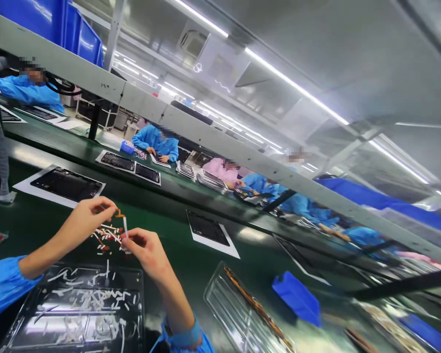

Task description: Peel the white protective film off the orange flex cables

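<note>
A thin white strip (125, 226) with an orange end is held up between two bare hands, just beyond the far edge of the scrap tray (141, 289). The orange end is pinched between thumb and forefinger of the left hand (114, 209), whose fingertips are brought together. The lower white end is gripped by the right hand (125, 238), its thumb and fingertips closed and its other fingers curled.

Behind and below the strip, a loose pile of small orange and white pieces (106, 235) is spread on the green desk (171, 223), beyond the scrap tray. Inside that tray, many white scraps (106, 296) are scattered. Blue sleeves (7, 282) are worn on both arms.

Farther beyond the scrap tray, a dark panel (64, 184) is laid on a white sheet. Another dark panel (208, 228), also backed by white, is placed beyond the tray and to its right. To the right of the scrap tray, a clear tray (220, 299) is set, with orange-brown strips (253, 305) contained in it; past that, a blue bin (297, 296) is seen.

Well beyond the scrap tray, across the line, a panel (159, 159) is handled by a co-worker in blue (144, 136). Above, a long pale beam (147, 105) is seen slanting across the view.
</note>
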`<state>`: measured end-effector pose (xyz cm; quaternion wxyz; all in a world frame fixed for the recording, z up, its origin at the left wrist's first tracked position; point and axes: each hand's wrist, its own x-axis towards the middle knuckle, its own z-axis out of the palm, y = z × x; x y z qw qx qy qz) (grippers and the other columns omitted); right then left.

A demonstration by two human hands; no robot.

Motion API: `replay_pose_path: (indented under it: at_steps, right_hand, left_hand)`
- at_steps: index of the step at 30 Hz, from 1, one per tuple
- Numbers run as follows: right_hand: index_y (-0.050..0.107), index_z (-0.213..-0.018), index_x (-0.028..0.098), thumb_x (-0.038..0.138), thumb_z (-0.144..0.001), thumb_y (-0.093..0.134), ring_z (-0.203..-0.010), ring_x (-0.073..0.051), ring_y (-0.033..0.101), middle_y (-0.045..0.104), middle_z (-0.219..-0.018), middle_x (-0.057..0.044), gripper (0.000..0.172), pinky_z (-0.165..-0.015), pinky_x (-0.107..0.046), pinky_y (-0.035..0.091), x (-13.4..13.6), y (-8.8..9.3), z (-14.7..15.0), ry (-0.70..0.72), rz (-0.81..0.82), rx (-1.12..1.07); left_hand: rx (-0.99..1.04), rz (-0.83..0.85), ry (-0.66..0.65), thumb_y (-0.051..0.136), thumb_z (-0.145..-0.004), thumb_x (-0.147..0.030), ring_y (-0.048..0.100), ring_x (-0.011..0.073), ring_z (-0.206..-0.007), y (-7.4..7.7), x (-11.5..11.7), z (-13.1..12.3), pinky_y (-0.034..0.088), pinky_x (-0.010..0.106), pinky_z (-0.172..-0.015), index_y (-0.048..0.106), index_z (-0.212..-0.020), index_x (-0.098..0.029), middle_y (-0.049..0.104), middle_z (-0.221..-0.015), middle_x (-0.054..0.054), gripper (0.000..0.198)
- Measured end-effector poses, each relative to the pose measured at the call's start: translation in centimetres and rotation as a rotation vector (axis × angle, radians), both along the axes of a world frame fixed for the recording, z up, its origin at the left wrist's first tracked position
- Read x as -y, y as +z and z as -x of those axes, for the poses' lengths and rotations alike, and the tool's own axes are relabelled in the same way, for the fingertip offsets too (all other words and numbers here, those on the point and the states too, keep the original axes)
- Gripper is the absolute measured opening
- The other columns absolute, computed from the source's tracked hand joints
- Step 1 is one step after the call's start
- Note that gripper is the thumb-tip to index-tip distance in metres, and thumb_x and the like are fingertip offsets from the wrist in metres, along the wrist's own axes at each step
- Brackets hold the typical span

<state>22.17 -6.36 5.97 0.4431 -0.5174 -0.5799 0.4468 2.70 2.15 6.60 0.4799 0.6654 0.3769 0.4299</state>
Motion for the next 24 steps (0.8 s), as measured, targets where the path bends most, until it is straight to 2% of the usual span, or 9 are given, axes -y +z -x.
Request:
replay_pose_path:
  at_steps: [3,6,9,12,16,20,24]
  right_hand:
    - [0.079,-0.086,0.019,0.042,-0.083,0.076,-0.066,-0.014,0.062,0.073,-0.078,-0.002,0.024,-0.068,-0.027,0.049,0.0,-0.1,0.1,-0.011,-0.017,-0.005]
    - [0.080,-0.087,0.018,0.042,-0.082,0.076,-0.068,-0.014,0.063,0.075,-0.081,-0.003,0.024,-0.069,-0.027,0.050,-0.1,-0.3,0.2,-0.025,-0.034,-0.011]
    - [0.079,-0.087,0.017,0.046,-0.082,0.076,-0.066,-0.015,0.063,0.075,-0.081,-0.004,0.029,-0.067,-0.027,0.050,-0.2,-0.2,0.1,-0.037,-0.054,0.003]
    - [0.079,-0.088,0.017,0.050,-0.083,0.075,-0.066,-0.016,0.063,0.074,-0.076,-0.004,0.034,-0.066,-0.028,0.051,0.0,0.2,-0.1,-0.052,-0.084,0.052]
    - [0.079,-0.088,0.018,0.050,-0.086,0.072,-0.067,-0.016,0.064,0.072,-0.079,-0.004,0.033,-0.066,-0.028,0.050,0.5,0.7,-0.2,-0.072,-0.114,0.138]
    - [0.079,-0.090,0.021,0.042,-0.089,0.070,-0.076,-0.017,0.065,0.072,-0.085,-0.003,0.022,-0.072,-0.028,0.050,0.8,0.6,-0.1,-0.068,-0.146,0.232]
    - [0.079,-0.092,0.022,0.032,-0.091,0.068,-0.082,-0.017,0.065,0.072,-0.087,-0.003,0.015,-0.076,-0.028,0.048,0.9,0.6,0.0,-0.073,-0.182,0.308]
  left_hand:
    - [-0.009,0.003,0.132,0.063,-0.084,-0.055,0.063,0.0190,-0.067,0.3,-0.4,0.4,0.043,0.026,-0.057,0.072,-0.095,-0.019,0.067,-0.073,0.002,0.039]
    - [-0.035,-0.123,0.195,0.061,-0.086,-0.051,0.066,0.0206,-0.079,-0.2,-0.3,0.3,0.048,0.028,-0.062,0.070,-0.110,-0.020,0.070,-0.097,0.005,0.040]
    - [-0.162,-0.375,0.135,0.060,-0.090,-0.044,0.066,0.0219,-0.093,-0.8,0.5,-0.3,0.051,0.031,-0.075,0.072,-0.106,-0.025,0.067,-0.112,0.005,0.028]
    - [-0.306,-0.508,-0.008,0.062,-0.092,-0.045,0.065,0.0226,-0.099,-1.1,1.8,-0.7,0.050,0.032,-0.085,0.075,-0.095,-0.027,0.068,-0.106,0.002,0.023]
    - [-0.406,-0.476,-0.119,0.058,-0.097,-0.047,0.067,0.0181,-0.090,-0.9,2.9,-0.8,0.048,0.027,-0.077,0.076,-0.099,-0.030,0.070,-0.100,-0.001,0.025]
    - [-0.447,-0.491,-0.080,0.055,-0.098,-0.045,0.068,0.0176,-0.090,-0.9,2.9,-0.6,0.047,0.025,-0.074,0.076,-0.098,-0.030,0.072,-0.101,-0.002,0.026]
    - [-0.476,-0.501,-0.103,0.054,-0.099,-0.045,0.068,0.0170,-0.089,-0.9,2.7,-0.5,0.046,0.024,-0.072,0.078,-0.097,-0.032,0.072,-0.098,-0.002,0.027]
